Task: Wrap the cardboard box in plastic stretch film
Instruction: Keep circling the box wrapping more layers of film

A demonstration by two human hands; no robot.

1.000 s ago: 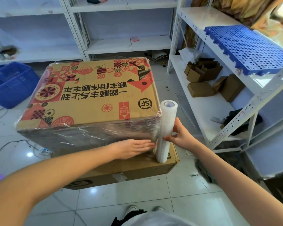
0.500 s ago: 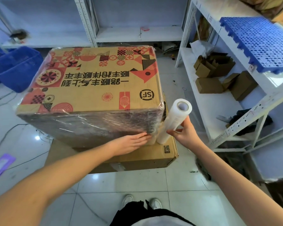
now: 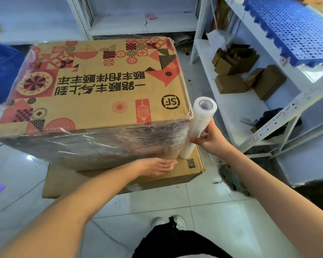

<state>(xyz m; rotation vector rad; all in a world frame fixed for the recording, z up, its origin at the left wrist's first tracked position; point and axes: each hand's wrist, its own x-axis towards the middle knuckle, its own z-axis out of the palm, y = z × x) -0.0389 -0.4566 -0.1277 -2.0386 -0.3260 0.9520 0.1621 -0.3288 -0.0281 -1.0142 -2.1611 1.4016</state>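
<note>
Filling the middle and upper left of the frame is your cardboard box [image 3: 101, 86], printed in red and black, its near side already covered in shiny film [image 3: 93, 144]. It sits on a second, flatter box [image 3: 192, 170] that rests on the tiled floor [image 3: 203, 211]. Along the right edge stands a white shelf rack [image 3: 248, 101] with a blue perforated panel [image 3: 295, 28] on its top level and several small brown boxes [image 3: 231, 82] on the level below. A blue crate [image 3: 2, 71] shows at the left edge.

Your right hand [image 3: 211, 138] grasps the roll of film [image 3: 198, 127] around its lower half — the roll stands tilted at the box's near right corner, its lower end down on the flatter box. Your left hand [image 3: 157, 166] lies flat with straight fingers against the bottom of the wrapped near side, just left of the roll. At the bottom of the frame are your white shoes [image 3: 179, 221].
</note>
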